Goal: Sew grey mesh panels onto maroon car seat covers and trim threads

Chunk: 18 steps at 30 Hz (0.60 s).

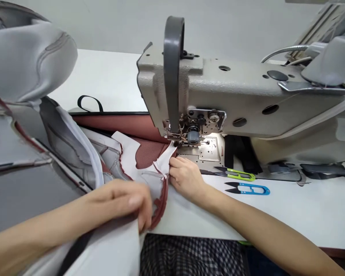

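Note:
A large sewn cover of grey, white and dark red fabric (126,149) runs under the head of a sewing machine (235,99). My right hand (186,178) is closed on the cover's edge, just in front of the presser foot (175,143). Nearer to me, my left hand (129,201) is slightly blurred, its fingers curled down over a white flap (115,245) of the same cover. The fingertips of that hand are partly hidden. Between the two hands hangs a dark red seam edge (162,201).
Green thread snips (238,174) and blue thread snips (248,188) lie on the white table (299,207), right of my right hand. Bulky grey folds (25,65) of the cover pile up at the left. A black loop (89,102) sticks up behind.

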Each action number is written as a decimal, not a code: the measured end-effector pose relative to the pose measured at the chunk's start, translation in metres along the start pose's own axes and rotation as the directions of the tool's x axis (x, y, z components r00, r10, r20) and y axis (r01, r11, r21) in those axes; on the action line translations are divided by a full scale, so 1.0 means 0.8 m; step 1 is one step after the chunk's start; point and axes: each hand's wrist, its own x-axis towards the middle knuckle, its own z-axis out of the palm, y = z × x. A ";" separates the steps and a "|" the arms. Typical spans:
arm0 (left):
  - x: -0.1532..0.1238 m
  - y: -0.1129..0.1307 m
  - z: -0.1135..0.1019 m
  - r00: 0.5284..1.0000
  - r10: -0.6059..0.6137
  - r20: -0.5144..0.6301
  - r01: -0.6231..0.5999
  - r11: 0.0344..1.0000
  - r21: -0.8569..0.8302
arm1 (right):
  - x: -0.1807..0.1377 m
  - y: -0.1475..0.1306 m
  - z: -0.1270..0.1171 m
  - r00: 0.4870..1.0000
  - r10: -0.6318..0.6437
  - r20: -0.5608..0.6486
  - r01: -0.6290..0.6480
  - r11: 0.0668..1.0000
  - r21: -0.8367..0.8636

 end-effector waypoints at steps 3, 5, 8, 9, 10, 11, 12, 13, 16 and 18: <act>0.032 -0.022 -0.018 0.968 -0.249 -0.011 0.247 0.964 -0.100 | -0.014 -0.003 0.007 0.997 0.026 -0.072 -0.028 0.999 -0.038; 0.054 -0.035 -0.022 0.983 -0.096 -0.157 0.132 0.961 0.241 | -0.021 -0.001 0.007 0.992 0.041 -0.120 -0.045 0.999 -0.030; 0.077 -0.049 -0.020 0.932 0.339 -0.125 -0.179 0.733 0.656 | -0.026 0.001 0.004 0.986 0.051 -0.158 -0.055 0.998 -0.018; 0.081 -0.053 -0.019 0.911 0.410 -0.055 -0.257 0.665 0.702 | -0.027 0.001 0.004 0.986 0.046 -0.158 -0.050 0.998 -0.022; 0.084 -0.057 -0.020 0.897 0.442 0.011 -0.314 0.619 0.720 | -0.027 0.001 0.003 0.988 0.040 -0.151 -0.045 0.999 -0.028; 0.086 -0.061 -0.021 0.889 0.455 0.057 -0.350 0.592 0.726 | -0.027 0.001 0.003 0.989 0.037 -0.140 -0.042 0.999 -0.034; 0.087 -0.064 -0.023 0.884 0.460 0.085 -0.371 0.578 0.727 | -0.028 0.000 0.003 0.991 0.040 -0.129 -0.044 0.998 -0.035; 0.087 -0.066 -0.026 0.877 0.470 0.098 -0.386 0.569 0.726 | -0.028 0.000 0.003 0.991 0.047 -0.122 -0.051 0.998 -0.029; 0.087 -0.072 -0.032 0.854 0.514 0.080 -0.403 0.555 0.728 | -0.030 0.001 0.001 0.987 0.091 -0.133 -0.089 0.996 0.020; 0.087 -0.076 -0.032 0.829 0.556 0.059 -0.416 0.544 0.729 | -0.031 0.001 -0.001 0.984 0.090 -0.152 -0.084 0.996 0.042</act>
